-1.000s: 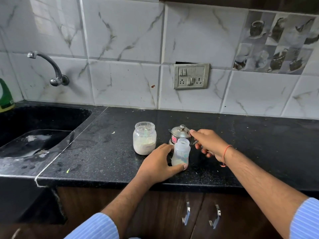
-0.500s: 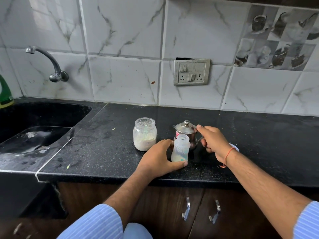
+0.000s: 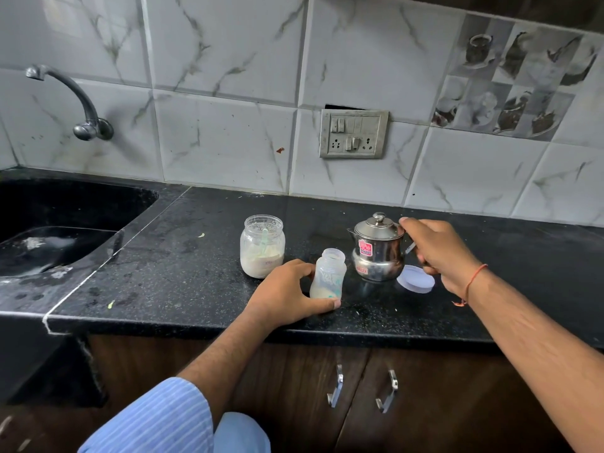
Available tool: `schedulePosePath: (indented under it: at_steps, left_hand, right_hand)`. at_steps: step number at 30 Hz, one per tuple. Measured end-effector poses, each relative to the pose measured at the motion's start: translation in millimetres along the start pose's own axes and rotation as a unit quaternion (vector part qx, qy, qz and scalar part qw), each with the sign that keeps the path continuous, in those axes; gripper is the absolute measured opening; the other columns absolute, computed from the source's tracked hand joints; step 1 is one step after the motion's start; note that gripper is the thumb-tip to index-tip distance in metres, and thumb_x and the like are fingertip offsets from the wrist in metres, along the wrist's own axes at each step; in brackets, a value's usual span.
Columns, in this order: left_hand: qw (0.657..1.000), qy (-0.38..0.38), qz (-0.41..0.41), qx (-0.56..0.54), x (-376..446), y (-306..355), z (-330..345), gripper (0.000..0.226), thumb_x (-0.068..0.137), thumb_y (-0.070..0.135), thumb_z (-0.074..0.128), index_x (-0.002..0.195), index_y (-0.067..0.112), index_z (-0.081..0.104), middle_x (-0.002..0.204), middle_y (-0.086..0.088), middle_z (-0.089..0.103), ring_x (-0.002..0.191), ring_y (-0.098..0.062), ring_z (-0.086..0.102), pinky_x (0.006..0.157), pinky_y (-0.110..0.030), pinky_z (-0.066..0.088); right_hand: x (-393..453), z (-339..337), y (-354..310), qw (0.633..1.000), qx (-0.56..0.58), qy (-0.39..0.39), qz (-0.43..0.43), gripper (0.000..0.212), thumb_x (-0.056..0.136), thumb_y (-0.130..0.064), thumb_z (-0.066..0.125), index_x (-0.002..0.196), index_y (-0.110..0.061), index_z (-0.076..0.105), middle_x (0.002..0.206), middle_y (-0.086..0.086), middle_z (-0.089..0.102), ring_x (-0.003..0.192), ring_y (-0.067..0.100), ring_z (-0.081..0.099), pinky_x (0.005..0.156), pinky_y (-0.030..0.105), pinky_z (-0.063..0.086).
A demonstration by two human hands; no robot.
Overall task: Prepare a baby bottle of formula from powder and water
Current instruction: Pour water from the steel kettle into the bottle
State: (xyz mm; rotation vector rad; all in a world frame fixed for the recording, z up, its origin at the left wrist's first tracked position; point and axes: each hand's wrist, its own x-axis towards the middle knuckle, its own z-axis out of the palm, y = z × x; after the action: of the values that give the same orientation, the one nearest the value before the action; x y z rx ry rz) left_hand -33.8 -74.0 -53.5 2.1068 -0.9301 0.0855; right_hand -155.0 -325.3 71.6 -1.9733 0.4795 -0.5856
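A clear baby bottle (image 3: 327,275) without a cap stands upright on the black counter (image 3: 196,282), with pale powder at its bottom. My left hand (image 3: 287,294) wraps around its lower part. Right of it stands a small lidded steel kettle (image 3: 376,250) with a red sticker. My right hand (image 3: 438,250) grips the kettle's handle, thumb near the lid. A glass jar (image 3: 262,246) of white powder, open, with a pale scoop inside, stands left of the bottle. A white round lid (image 3: 415,279) lies flat by the kettle's base.
A black sink (image 3: 58,230) lies at the left, with a wall tap (image 3: 70,96) above it. A switch and socket plate (image 3: 354,134) is on the tiled wall behind. Cabinet doors with metal handles (image 3: 336,385) are below the counter edge.
My right hand has closed on the kettle's handle and the kettle now stands clear to the right of the bottle. My left hand stays on the bottle. The white lid has come into sight.
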Motion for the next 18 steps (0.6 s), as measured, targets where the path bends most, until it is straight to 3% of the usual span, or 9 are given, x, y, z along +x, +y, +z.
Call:
schedulePosePath:
  at_steps: [4, 9, 18]
  left_hand:
    - [1.0, -0.004, -0.007, -0.001, 1.6, -0.9, 0.6, 0.078, 0.062, 0.085, 0.081, 0.122, 0.036, 0.08, 0.099, 0.017, 0.067, 0.089, -0.001, 0.065, 0.085, -0.033, 0.059]
    - [1.0, -0.014, -0.016, -0.01, 2.1, -2.2, 1.6, 0.08, 0.061, 0.086, 0.082, 0.125, 0.039, 0.079, 0.104, 0.021, 0.072, 0.094, 0.002, 0.067, 0.086, -0.031, 0.06]
    - [0.999, -0.02, -0.027, -0.02, 2.2, -3.2, 2.0, 0.08, 0.06, 0.087, 0.082, 0.125, 0.041, 0.079, 0.106, 0.024, 0.074, 0.097, 0.004, 0.068, 0.089, -0.034, 0.062]
  right_hand:
    - [-2.7, -4.4, -3.5, 0.999, -0.046, 0.004, -0.025, 0.044, 0.099, -0.048, 0.062, 0.065, -0.023, 0.072, 0.05, -0.005, 0.029, 0.05, 0.017, 0.026, 0.05, 0.027, 0.022]
    - [-0.1, -3.0, -5.4, 0.994, -0.102, 0.005, -0.05, 0.058, 0.098, -0.049, 0.066, 0.086, 0.007, 0.066, 0.044, -0.009, 0.033, 0.045, 0.014, 0.028, 0.05, 0.026, 0.023]
    - [4.7, 7.2, -19.8, 0.98, -0.176, -0.006, -0.094, 0.068, 0.096, -0.056, 0.067, 0.079, 0.01, 0.061, 0.058, 0.004, 0.038, 0.042, 0.007, 0.027, 0.055, 0.03, 0.024]
